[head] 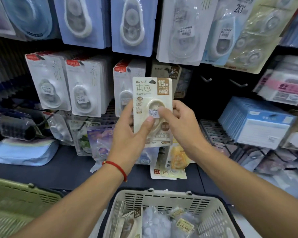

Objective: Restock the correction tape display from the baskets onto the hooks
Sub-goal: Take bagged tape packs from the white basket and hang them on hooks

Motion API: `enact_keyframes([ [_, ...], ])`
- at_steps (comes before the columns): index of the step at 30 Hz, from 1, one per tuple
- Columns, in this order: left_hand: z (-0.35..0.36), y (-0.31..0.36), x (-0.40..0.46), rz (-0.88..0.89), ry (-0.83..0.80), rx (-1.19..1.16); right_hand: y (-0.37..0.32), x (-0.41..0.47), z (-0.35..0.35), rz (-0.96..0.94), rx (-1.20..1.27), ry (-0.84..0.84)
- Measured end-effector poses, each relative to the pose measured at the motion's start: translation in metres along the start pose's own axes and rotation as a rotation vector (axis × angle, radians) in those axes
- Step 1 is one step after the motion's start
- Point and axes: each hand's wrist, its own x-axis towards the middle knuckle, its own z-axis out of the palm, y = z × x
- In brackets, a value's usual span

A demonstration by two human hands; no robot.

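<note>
I held one cream correction tape card (152,107) upright before the display, my left hand (131,133) gripping its lower edge, my right hand (177,121) pinching its price label. Next, I judged, its hang hole must meet the matching hook (172,72) just behind, beyond the white basket (162,196).

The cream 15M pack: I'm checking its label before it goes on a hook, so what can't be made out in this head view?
- Price sticker on the cream 15M pack: digits too small and blurred.
- Lower blister and print: covered by the left hand and right hand.
- Matching packs on the hook behind: mostly hidden by this pack.
- White basket: contents cut off by the bottom edge.
</note>
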Motion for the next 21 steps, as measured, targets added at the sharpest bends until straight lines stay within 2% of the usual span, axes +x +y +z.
enact_keyframes([
  [4,0.009,0.0,-0.002,-0.092,-0.055,-0.022,-0.012,-0.005,-0.015,-0.002,0.06,0.138],
  [8,0.012,-0.003,-0.003,-0.125,-0.103,-0.037,-0.019,-0.002,-0.021,0.016,0.068,0.181],
  [14,0.008,-0.001,0.0,-0.162,-0.117,-0.209,-0.018,0.004,-0.019,0.1,0.154,0.245],
  [21,0.004,-0.003,0.003,-0.198,-0.077,-0.263,-0.01,0.004,-0.014,0.067,0.147,0.273],
])
